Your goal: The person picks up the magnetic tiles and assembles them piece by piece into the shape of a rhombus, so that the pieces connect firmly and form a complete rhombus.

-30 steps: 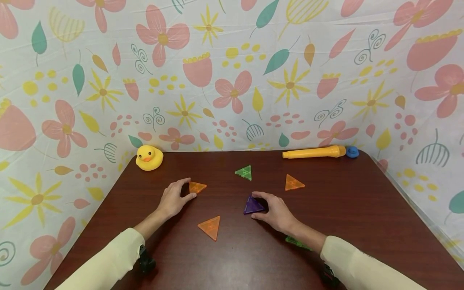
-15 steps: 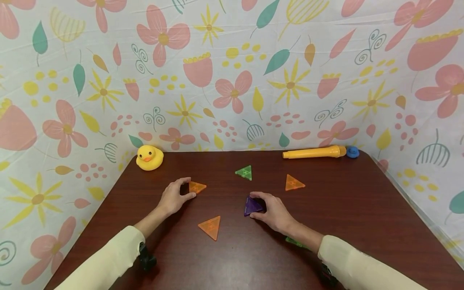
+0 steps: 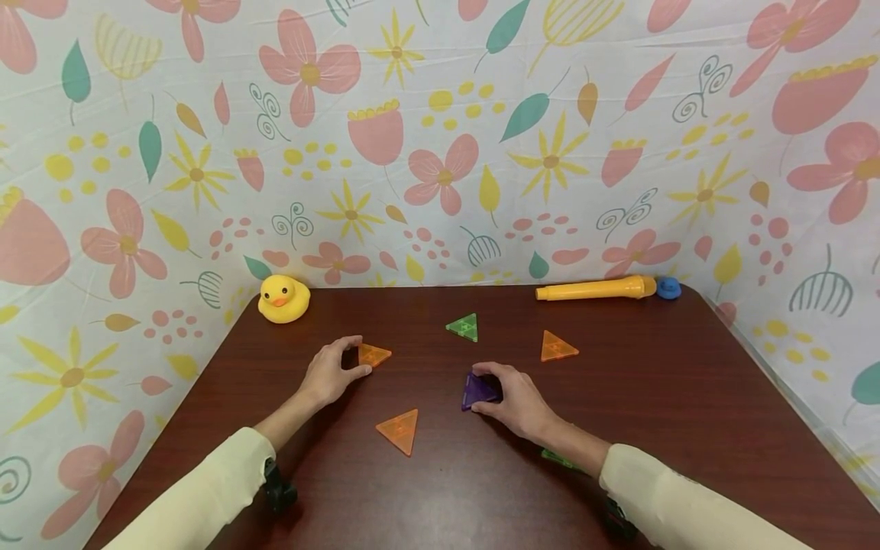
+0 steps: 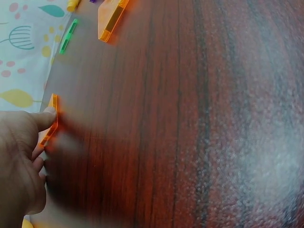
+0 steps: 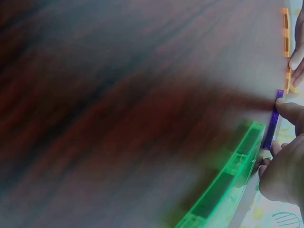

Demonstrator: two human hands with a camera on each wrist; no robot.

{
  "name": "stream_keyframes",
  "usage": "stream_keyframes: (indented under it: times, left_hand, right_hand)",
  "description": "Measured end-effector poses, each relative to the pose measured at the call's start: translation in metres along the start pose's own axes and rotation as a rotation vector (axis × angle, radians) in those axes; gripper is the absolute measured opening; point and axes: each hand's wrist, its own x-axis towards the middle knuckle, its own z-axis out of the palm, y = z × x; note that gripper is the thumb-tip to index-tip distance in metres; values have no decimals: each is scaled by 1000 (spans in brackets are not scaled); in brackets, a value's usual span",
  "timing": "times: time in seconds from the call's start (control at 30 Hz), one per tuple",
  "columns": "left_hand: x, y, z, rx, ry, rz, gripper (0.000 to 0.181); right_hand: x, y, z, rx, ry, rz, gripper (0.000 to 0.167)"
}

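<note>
An orange translucent triangle tile (image 3: pixel 373 355) lies flat at the left, and my left hand (image 3: pixel 328 374) pinches it between thumb and fingers. In the left wrist view the thumb of that hand (image 4: pixel 21 161) rests on the edge of the tile (image 4: pixel 54 114). Right of centre, my right hand (image 3: pixel 517 399) grips a purple triangle tile (image 3: pixel 477 392) at its edges. The right wrist view shows the thumb of the hand (image 5: pixel 287 161) against the edge of the purple tile (image 5: pixel 272 123). Between the hands and nearer to me is a second orange triangle tile (image 3: pixel 400 432).
A green triangle tile (image 3: pixel 464 327) and another orange one (image 3: pixel 558 347) lie farther back. Partly under my right forearm is a green tile (image 3: pixel 560 458). Along the back edge stand a yellow rubber duck (image 3: pixel 284 299), a yellow toy microphone (image 3: pixel 595 289) and a small blue duck (image 3: pixel 668 288).
My right hand has shifted slightly left with the purple tile, which has turned a little. My left hand and the other tiles stay where they were.
</note>
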Motion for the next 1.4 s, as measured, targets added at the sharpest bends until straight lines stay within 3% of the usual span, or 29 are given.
stream_keyframes:
  times: [0.23, 0.43, 0.93, 1.4]
  left_hand:
    - [-1, 1, -1, -6, -5, -8, 63]
    - [0, 1, 0, -11, -3, -15, 63]
    - [1, 0, -1, -16, 1, 3, 63]
    - [1, 1, 2, -81, 44, 42, 62]
  right_hand:
    - [2, 2, 2, -27, -6, -55, 67]
    - [6, 5, -4, 1, -108, -107, 76]
    - [20, 19, -25, 187, -311, -155, 62]
    - [22, 25, -24, 154, -303, -161, 61]
